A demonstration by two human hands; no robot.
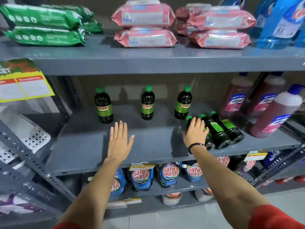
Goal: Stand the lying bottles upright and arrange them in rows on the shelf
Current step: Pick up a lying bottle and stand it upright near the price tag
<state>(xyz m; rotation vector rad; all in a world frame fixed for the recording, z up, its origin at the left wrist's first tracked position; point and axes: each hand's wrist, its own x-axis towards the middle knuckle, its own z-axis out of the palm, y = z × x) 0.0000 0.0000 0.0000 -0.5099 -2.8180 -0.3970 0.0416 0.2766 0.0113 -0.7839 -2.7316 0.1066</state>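
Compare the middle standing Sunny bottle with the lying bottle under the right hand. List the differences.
The middle standing bottle is upright, cap up; the lying bottle under the hand is on its side, cap pointing toward the shelf's back. The standing one faces its Sunny label forward and is untouched; the lying one is largely covered by the right hand and lies beside two other lying bottles. The standing one stands apart. Both have dark contents, green caps and green labels.
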